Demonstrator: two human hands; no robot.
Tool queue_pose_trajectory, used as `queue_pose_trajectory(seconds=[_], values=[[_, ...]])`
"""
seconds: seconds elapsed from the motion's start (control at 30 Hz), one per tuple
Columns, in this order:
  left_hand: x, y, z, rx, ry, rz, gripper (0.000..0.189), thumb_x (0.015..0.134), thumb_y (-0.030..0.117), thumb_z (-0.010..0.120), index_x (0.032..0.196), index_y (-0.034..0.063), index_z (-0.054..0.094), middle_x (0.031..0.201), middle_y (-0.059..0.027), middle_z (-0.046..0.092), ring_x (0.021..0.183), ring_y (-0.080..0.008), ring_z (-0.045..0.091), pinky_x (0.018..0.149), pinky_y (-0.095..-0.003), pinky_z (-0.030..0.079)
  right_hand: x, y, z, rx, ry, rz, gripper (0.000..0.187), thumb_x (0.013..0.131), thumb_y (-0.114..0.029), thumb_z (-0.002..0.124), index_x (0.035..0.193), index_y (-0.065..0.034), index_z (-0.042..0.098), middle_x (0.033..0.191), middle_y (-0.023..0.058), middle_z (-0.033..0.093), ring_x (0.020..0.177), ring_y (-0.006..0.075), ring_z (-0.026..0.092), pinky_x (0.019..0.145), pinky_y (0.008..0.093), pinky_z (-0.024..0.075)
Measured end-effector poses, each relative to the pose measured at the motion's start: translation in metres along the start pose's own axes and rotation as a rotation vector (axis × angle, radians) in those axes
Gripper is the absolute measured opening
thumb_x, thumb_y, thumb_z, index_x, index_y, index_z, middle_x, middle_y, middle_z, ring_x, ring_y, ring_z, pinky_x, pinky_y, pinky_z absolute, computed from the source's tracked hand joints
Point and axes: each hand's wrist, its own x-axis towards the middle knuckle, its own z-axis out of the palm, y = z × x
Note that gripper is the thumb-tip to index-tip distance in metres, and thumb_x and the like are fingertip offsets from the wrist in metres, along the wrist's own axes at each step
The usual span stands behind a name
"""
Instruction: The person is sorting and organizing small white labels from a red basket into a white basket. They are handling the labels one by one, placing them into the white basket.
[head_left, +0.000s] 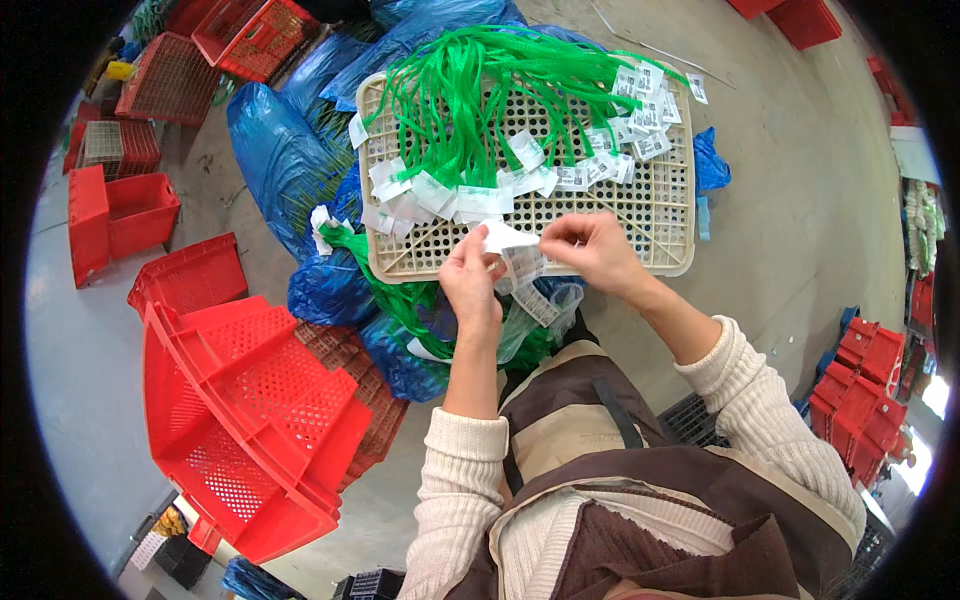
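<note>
My left hand (472, 281) grips a strip of white printed labels (511, 238) over the near edge of an upturned cream plastic crate (667, 247). At the strip's right end, the fingertips of my right hand (596, 251) are pinched; whether they hold a label's edge is hard to tell. The strip's lower labels (535, 304) hang down toward my lap. Beyond my hands, a heap of green mesh net sleeves (465, 97) lies across the crate's perforated top. White labels (484, 201) are fixed to the sleeve ends, spread along the crate's middle and right side.
More green netting (401, 300) hangs left of my lap. Blue plastic bags (281, 165) with green stalks lie behind and left of the crate. Stacked red crates (247, 420) stand close on my left, with other red crates (855, 397) farther off at right.
</note>
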Motion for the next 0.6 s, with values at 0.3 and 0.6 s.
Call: queue_pose_trajectory(seconds=[0.3,0.6], values=[[0.024,-0.011,-0.014,-0.008,0.069,0.001,0.025,0.091,0.014,0.056,0.108,-0.0024,0.061,0.095,-0.0073,0.064,0.079,-0.0122,0.062,0.062,-0.0244,0.051,0.127,0.050,-0.010,0.523,0.388,0.511,0.015,0.087,-0.012,0.060,0.079,0.0011,0.059,0.062,0.0012,0.050,0.050,0.0071,0.045,0.039,0.0221,0.0294],[0.027,-0.013,-0.001,0.514,-0.165,0.347,0.020,0.079,0.001,0.057,0.098,0.0007,0.063,0.086,-0.0012,0.061,0.069,-0.0079,0.054,0.062,-0.0229,0.044,0.126,0.037,-0.085,0.008,0.330,0.279,0.023,0.085,-0.025,0.066,0.094,-0.0042,0.064,0.077,-0.0003,0.063,0.064,0.0068,0.055,0.052,0.0223,0.0410]])
